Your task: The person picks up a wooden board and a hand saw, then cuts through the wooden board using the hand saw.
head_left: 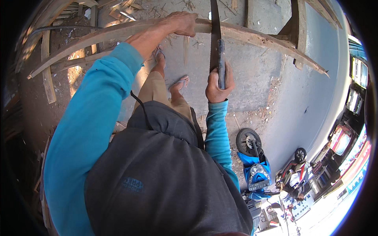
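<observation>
A long wooden beam (252, 34) spans the upper part of the view from left to right. My left hand (183, 23) is closed around this beam, left of the saw. In my right hand (219, 83) is the dark handle of a handsaw (215, 33), fingers wrapped round it. The saw's blade points away from me and crosses the beam just right of my left hand. Whether the teeth have cut into the wood cannot be made out.
A wooden trestle post (298, 27) stands at the beam's right, with more timber (48, 67) at the left. Wood scraps litter the ground around my sandalled feet. A blue motorcycle (256, 169) is parked at lower right, with another motorcycle (295, 169) beyond it.
</observation>
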Available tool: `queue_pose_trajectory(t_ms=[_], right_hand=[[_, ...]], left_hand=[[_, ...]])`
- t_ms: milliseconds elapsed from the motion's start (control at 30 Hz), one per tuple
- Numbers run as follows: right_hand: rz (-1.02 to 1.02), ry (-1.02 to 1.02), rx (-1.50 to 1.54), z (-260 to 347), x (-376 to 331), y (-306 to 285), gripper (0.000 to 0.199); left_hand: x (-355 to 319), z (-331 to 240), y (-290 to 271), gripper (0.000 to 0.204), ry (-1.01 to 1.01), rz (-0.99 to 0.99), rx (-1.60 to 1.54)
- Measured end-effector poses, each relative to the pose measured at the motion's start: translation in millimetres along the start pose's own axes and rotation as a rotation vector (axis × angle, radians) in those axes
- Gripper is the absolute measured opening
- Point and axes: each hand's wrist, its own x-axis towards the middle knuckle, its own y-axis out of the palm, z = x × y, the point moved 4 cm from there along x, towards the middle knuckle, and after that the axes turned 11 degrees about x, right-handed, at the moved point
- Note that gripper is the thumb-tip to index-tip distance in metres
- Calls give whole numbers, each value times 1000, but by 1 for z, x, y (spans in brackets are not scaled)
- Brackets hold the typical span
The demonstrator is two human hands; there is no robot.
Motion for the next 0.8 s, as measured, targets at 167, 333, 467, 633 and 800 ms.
queue_pose_trajectory(t_ms=[167,333,467,633,800], right_hand=[[74,15,-122,51,-24,-16,49],[77,138,-381,103,-113,-78,48],[64,-10,-109,18,-15,-15,36],[120,-91,19,0,88,30,28],[90,9,-158,41,-17,-15,42]], left_hand=[[2,18,-8,71,-18,-124,35],[-3,18,-13,68,-6,-29,-48],[-5,10,3,59,-64,-94,-9],[-4,1,-25,57,-69,-106,-62],[1,24,-19,61,-40,-88,-44]])
